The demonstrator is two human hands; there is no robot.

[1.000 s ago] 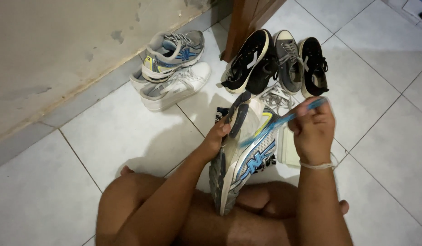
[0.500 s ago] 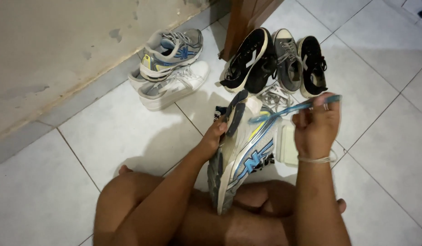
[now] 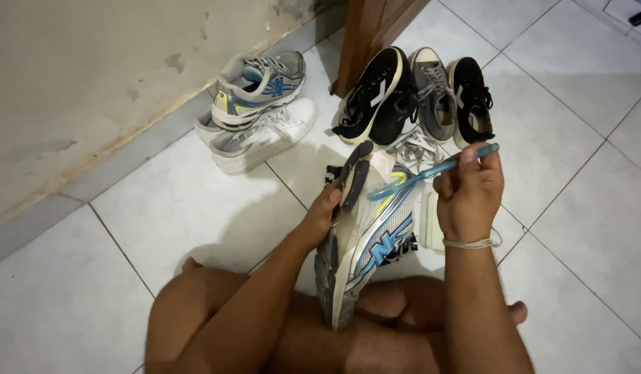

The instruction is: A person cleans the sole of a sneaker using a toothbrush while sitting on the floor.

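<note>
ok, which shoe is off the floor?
The grey-and-blue running shoe, tipped sole-outward in the left hand. The other shoes rest on the tiles.

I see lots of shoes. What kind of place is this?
Probably a home floor by a doorway: pale floor tiles, a scuffed wall, a wooden post, and a person sitting with a running shoe and blue toothbrush.

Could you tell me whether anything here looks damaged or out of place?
The wall has patches of flaked paint. A grey-and-blue sneaker lies stacked on a white sneaker, and loose white laces sprawl on the floor tiles.
</note>
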